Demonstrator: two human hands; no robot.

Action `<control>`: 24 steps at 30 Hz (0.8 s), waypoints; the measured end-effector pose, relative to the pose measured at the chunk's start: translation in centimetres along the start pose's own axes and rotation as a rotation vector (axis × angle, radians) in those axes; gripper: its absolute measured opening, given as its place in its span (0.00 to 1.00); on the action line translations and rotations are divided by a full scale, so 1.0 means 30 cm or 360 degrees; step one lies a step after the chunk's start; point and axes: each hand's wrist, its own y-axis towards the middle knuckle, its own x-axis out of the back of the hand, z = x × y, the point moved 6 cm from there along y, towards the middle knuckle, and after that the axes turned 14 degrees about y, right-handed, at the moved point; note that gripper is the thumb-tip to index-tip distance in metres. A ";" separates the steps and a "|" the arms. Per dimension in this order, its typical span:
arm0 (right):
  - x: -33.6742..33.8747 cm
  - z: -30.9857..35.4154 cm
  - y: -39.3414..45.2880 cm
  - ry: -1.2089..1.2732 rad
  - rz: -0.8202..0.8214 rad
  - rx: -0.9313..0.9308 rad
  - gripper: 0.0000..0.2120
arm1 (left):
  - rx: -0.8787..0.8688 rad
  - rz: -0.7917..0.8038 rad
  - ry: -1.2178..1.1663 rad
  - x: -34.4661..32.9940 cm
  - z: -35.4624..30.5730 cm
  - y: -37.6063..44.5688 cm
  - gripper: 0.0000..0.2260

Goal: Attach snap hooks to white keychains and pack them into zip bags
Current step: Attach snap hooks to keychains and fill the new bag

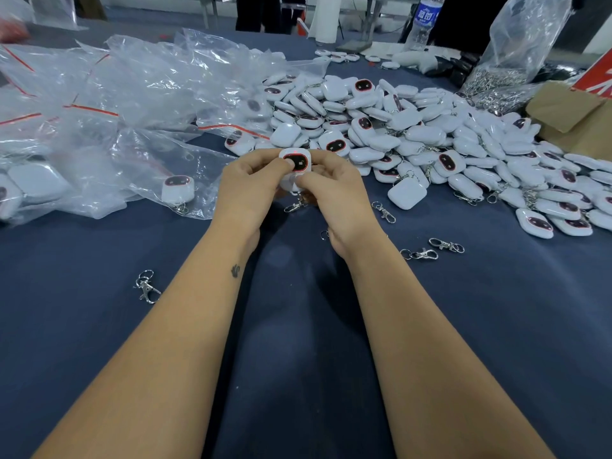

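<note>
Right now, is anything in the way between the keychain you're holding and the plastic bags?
Nothing visible is. Both the left hand and right hand grip the white keychain, and only bare blue cloth lies between it and the zip bags to the left.

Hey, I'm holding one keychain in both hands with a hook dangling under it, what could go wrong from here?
1. The snap hook hangs below the white keychain held by your left hand and right hand; whether it is fully attached is hidden, so it may drop off.
2. Loose hooks lie near your right forearm and could be swept away.
3. The keychain pile sits close, so finished and unfinished pieces could mix.
</note>
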 end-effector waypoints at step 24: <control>0.009 -0.009 0.007 0.0014 -0.0070 -0.0018 0.13 | -0.0218 -0.0163 0.0265 0.042 -0.065 -0.016 0.07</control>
